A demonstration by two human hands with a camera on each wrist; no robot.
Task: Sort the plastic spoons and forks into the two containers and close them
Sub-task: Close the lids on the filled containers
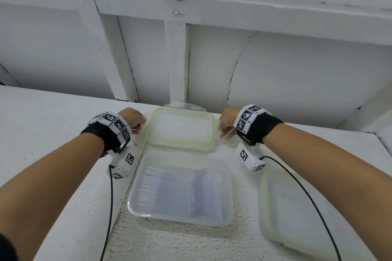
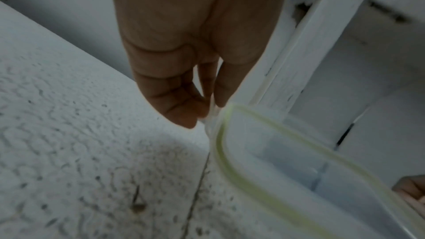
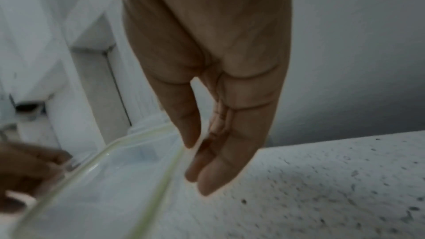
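Note:
A clear lid with a green seal (image 1: 180, 128) is at the far middle of the table, held level between both hands. My left hand (image 1: 137, 125) pinches its left clip, and the left wrist view shows the left hand (image 2: 204, 115) with thumb and fingers closed on the edge of the lid (image 2: 264, 152). My right hand (image 1: 223, 129) holds the right clip. In the right wrist view the right hand (image 3: 197, 164) has its thumb at the rim of the lid (image 3: 115, 179). A bluish container shows faintly beneath the lid. Nearer me stands an uncovered clear container (image 1: 135, 210) holding clear plastic cutlery (image 1: 199, 193).
A second green-sealed lid (image 1: 297, 207) lies on the table at the right, under my right forearm. White wooden framing (image 1: 177, 59) rises right behind the table's far edge. Black cables hang from both wrist cameras.

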